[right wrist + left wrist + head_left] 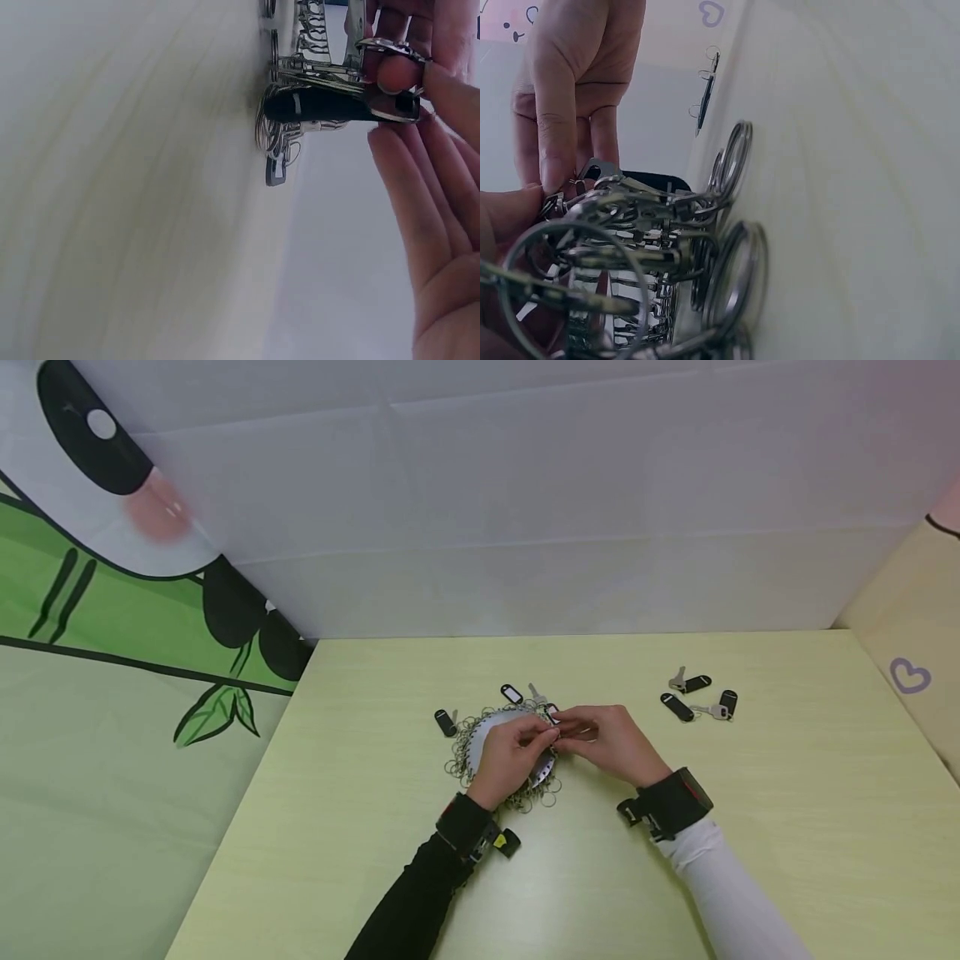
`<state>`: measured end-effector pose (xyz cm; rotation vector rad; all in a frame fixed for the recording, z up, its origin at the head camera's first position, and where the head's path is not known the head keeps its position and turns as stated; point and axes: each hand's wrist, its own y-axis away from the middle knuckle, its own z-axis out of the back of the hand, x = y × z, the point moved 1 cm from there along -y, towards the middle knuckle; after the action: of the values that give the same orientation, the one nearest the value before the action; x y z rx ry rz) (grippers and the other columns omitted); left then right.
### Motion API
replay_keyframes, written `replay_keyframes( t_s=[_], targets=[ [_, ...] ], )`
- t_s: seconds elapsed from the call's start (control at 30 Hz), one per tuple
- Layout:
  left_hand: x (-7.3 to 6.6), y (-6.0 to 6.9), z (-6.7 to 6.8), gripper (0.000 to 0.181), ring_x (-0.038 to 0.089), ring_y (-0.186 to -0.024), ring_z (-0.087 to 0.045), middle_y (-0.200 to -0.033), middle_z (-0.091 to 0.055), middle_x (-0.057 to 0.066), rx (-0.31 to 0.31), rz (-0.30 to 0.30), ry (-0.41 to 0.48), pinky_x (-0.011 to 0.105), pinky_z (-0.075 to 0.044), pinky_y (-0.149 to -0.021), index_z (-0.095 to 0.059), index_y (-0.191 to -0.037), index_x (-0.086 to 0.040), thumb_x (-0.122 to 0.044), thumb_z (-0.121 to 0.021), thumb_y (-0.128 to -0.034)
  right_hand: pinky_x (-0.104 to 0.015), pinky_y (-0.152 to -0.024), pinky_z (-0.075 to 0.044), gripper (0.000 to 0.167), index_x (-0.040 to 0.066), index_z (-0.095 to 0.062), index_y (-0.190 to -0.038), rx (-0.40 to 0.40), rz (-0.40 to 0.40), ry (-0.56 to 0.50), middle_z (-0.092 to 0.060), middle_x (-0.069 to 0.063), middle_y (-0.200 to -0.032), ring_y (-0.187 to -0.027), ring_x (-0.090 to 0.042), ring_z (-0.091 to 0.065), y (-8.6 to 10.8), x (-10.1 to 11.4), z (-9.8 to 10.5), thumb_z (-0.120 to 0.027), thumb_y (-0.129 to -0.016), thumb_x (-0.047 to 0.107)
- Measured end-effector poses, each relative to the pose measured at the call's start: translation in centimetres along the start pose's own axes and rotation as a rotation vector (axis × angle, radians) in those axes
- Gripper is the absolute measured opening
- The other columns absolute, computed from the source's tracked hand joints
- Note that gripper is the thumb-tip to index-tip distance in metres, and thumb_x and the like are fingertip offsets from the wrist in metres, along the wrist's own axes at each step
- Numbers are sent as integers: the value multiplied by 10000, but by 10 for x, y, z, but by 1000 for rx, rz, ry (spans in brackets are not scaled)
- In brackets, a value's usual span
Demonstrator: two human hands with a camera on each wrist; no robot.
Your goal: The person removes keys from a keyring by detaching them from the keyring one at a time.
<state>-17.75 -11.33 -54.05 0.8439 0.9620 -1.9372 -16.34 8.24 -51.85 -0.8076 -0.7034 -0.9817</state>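
A round silver disc [480,739], its rim crowded with metal clips and split rings [459,760], lies on the table under my hands. At its right edge my left hand [510,756] pinches a small metal clip with thumb and fingers. My right hand [611,743] meets it there and holds the ring end of a black key tag [330,105]. A key's head [598,168] shows beside that tag in the left wrist view. The fingertips partly hide where clip and ring meet. Just beyond the disc are another tag [512,693] and a key [536,693].
One more black tag [445,722] with a key sits at the disc's left. Several loose tags [677,707] and keys [678,679] lie farther right on the pale table [810,827]. A white cloth wall [570,585] stands behind the table's back edge.
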Motion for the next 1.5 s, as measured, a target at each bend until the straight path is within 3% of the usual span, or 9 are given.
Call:
replay_keyframes(
  t_s=[0.17,0.4,0.53,0.7,0.9,1.13,1.4,1.5],
  targets=[
    [-1,0,1,149,120,-872,-763,-947,-794,44,11,11,-10,211,-518,-716,-770,-1011,-108,-225,-679,-1026,-343,-811,-624,398,9,-742,-1234,-53,68,47,-799,-118,-1049,-926,-231,-785,-1,0,-1,-846,-851,38],
    [-1,-1,1,147,127,-852,-759,-938,-791,58,7,4,14,213,-501,-693,-766,-996,-102,-217,-679,-1024,-358,-812,-622,428,30,-741,-1249,-102,201,148,-792,-121,-1097,-933,-212,-786,-1,1,-3,-846,-836,-6],
    [-1,-1,1,150,126,-746,-704,-905,-783,63,7,15,46,213,-456,-647,-766,-981,-102,-210,-673,-1027,-344,-808,-623,476,16,-726,-1267,-108,223,119,-788,-133,-1105,-927,-219,-784,0,1,-1,-853,-812,-39],
    [0,-1,1,149,201,-744,-689,-917,-795,88,21,43,110,209,-441,-655,-761,-982,-87,-201,-675,-1023,-318,-803,-624,527,-9,-715,-1272,-100,233,57,-778,-152,-1119,-933,-259,-778,1,-2,1,-857,-772,-99],
    [1,0,2,153,251,-714,-679,-887,-790,75,24,18,104,215,-420,-652,-767,-981,-96,-204,-669,-1026,-263,-751,-621,346,19,-784,-1121,-132,228,56,-782,-91,-1033,-917,-246,-772,1,-3,4,-850,-795,-77],
    [2,2,2,179,116,-735,-704,-877,-792,25,43,7,93,217,-453,-654,-763,-1008,-79,-223,-660,-1034,-270,-714,-615,160,102,-802,-936,-208,128,142,-724,-7,-932,-875,-193,-737,3,-8,19,-851,-829,-7],
    [1,2,2,205,85,-801,-733,-899,-799,31,53,37,77,218,-502,-670,-754,-1023,-38,-224,-669,-1032,-396,-749,-623,112,62,-822,-983,-251,-10,236,-714,-50,-895,-862,-234,-711,7,-17,42,-796,-890,4],
    [0,3,2,197,73,-804,-732,-899,-798,22,55,39,72,216,-511,-674,-755,-1019,-42,-220,-671,-1030,-361,-754,-625,135,62,-828,-1003,-272,-15,248,-716,-65,-890,-861,-258,-713,9,-18,49,-758,-915,-13]
  ],
)
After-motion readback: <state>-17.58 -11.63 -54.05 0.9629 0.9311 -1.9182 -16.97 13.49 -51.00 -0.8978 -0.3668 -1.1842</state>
